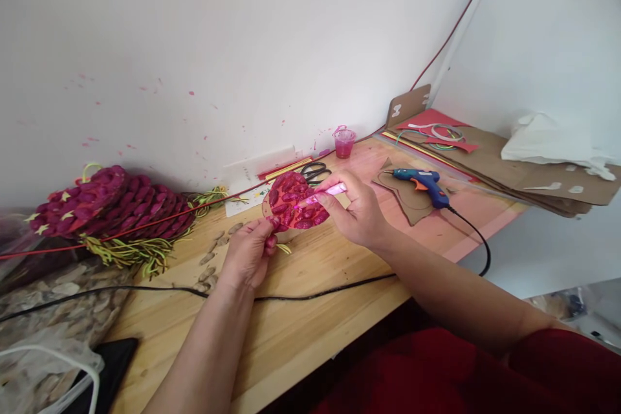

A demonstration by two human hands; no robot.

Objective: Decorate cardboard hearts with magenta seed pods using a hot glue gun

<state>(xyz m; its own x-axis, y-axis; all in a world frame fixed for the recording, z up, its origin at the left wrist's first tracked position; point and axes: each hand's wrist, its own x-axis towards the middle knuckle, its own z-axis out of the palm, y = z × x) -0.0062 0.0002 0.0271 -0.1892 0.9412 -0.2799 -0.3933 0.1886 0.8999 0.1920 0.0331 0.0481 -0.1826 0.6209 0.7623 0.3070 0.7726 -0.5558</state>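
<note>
My left hand (248,251) pinches the lower left edge of a round disc (291,197) covered with magenta-painted peanuts, held up above the table. In my right hand (358,210) is a slim paintbrush (334,190) with a pale, pink-stained handle. Its pink tip lies against the disc's face. Pink paint stains some of my left fingers. Behind the disc lie black-handled scissors (315,172), partly covered. A small plastic cup (344,143) with pink liquid stands against the wall.
Several finished-looking magenta peanut discs (116,207) with yellow-green tassels lean at the left. Loose peanuts (208,265) and a bag of peanuts (63,304) lie nearer. A blue glue gun (422,182) rests on cut cardboard (405,197). Its black cord (330,288) crosses the table.
</note>
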